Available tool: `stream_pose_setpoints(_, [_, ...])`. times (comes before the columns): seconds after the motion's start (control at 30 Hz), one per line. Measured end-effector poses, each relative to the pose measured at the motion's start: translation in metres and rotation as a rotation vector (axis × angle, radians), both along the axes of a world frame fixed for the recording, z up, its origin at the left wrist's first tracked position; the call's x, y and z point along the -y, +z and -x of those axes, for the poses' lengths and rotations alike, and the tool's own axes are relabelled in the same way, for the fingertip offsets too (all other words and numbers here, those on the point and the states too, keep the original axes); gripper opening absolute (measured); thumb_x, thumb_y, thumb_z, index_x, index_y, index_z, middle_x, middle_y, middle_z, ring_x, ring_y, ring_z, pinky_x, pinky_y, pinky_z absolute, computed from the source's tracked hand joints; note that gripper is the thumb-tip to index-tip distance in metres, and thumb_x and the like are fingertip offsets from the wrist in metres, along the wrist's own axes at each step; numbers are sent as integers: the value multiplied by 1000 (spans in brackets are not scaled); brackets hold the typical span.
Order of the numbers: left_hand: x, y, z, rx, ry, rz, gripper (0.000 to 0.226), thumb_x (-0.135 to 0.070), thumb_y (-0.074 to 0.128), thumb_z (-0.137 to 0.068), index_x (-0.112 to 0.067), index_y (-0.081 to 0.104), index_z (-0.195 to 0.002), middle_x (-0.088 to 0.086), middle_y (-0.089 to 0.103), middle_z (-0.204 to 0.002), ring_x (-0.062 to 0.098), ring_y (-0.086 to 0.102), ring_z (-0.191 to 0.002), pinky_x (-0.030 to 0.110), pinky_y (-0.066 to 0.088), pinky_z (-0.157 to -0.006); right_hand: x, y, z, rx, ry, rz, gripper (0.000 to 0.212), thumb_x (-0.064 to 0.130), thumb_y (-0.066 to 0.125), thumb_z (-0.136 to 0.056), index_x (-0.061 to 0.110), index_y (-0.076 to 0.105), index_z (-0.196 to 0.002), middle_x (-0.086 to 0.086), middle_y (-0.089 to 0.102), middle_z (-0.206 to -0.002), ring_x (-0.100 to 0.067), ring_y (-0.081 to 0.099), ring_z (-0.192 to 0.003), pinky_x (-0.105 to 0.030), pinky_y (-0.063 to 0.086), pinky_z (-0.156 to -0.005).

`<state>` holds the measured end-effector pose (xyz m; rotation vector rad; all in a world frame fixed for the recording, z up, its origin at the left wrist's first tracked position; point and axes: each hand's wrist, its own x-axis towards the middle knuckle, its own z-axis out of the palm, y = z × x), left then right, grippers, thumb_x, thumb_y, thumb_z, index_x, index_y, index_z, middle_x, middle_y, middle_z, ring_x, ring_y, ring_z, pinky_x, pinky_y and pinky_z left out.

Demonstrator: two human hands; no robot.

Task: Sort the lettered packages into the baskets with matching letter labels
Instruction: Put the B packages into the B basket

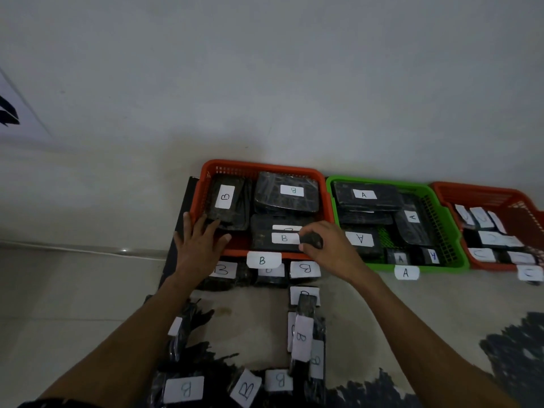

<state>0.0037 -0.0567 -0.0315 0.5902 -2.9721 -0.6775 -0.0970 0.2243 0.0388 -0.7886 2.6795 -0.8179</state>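
Right hand [326,245] grips a B package [276,240] in the B basket [262,166].

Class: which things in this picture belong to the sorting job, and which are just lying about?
Part of the job:
B basket
A basket
third basket
B package held by right hand
loose B packages
left hand on the B basket's rim

Just lying about:
white cable
dark board

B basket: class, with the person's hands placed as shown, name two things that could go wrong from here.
1. The right hand holds a B package at the front edge of the B basket, on top of another package; it may slide out over the low front wall.
2. The left hand rests flat on the basket's near left corner; pressing there could shift the basket against the neighbouring green A basket.
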Motion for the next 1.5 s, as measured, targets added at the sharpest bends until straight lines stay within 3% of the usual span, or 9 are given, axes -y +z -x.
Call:
stream_pose_setpoints(0.1, [-10,5,-14,-149,-14,-56,39,-42,42,-97,-25,49,-133,4,35,-151,31,2,-147,62,2,-114,-15,2,-26,5,-52,85,12,24,70,-86,31,62,-90,12,59,-89,-4,53,-85,-20,41,-74])
stream_pose_setpoints(0.3, [-34,15,-52,-344,-81,-109,25,-18,53,-96,-19,62,-119,2,58,-129,25,32,-139,53,14,-117,-40,-15,-76,192,-85,9,9,22,68,-87,29,63,-85,9,64,-76,-3,60,-69,-27,52,-67])
stream_pose_setpoints(0.4, [-43,18,-72,-433,-107,-135,24,-5,60,-90,-12,66,-112,6,63,-118,28,50,-122,52,36,-107,-48,-29,-94,205,-149,-60,11,27,65,-88,31,55,-86,9,59,-68,-6,57,-63,-28,47,-60])
stream_pose_setpoints(0.5, [-49,17,-92,-418,-112,-203,23,0,60,-88,-11,68,-107,7,62,-110,25,56,-103,45,50,-85,-52,-39,-107,277,-247,-123,24,42,64,-87,27,47,-95,10,60,-76,-13,59,-70,-28,42,-58])
stream_pose_setpoints(0.67, [-52,6,-118,-341,-79,-227,21,1,59,-88,-11,70,-102,9,67,-107,26,59,-101,39,50,-86,-50,-56,-128,375,-326,-138,48,47,68,-84,26,42,-119,2,69,-102,-20,65,-91,-32,51,-76])
stream_pose_setpoints(0.97, [-22,2,-144,-291,10,-163,24,8,63,-81,-10,73,-93,10,69,-95,23,61,-82,35,50,-76,-42,-65,-131,407,-416,-66,34,33,68,-87,21,49,-113,-1,67,-105,-20,63,-94,-30,47,-75])
stream_pose_setpoints(1.1, [-7,-8,-152,-137,113,-49,24,-6,64,-85,-11,69,-107,15,63,-113,33,59,-100,45,49,-87,-35,-69,-131,472,-420,46,20,31,67,-88,19,56,-100,-1,68,-98,-20,66,-88,-42,55,-82])
stream_pose_setpoints(1.23, [-2,-16,-154,85,317,-179,48,-32,58,-91,-15,47,-135,19,33,-147,39,34,-132,52,38,-103,-19,-63,-127,506,-377,178,12,28,67,-88,27,56,-92,-2,70,-88,-15,68,-72,-31,56,-64])
stream_pose_setpoints(1.5, [-6,-19,-149,221,327,-234,65,-57,56,-86,-22,40,-138,16,39,-138,36,36,-124,46,41,-95,18,-64,-125,474,-265,16,13,25,62,-91,20,52,-99,0,63,-91,-18,60,-83,-32,48,-75])
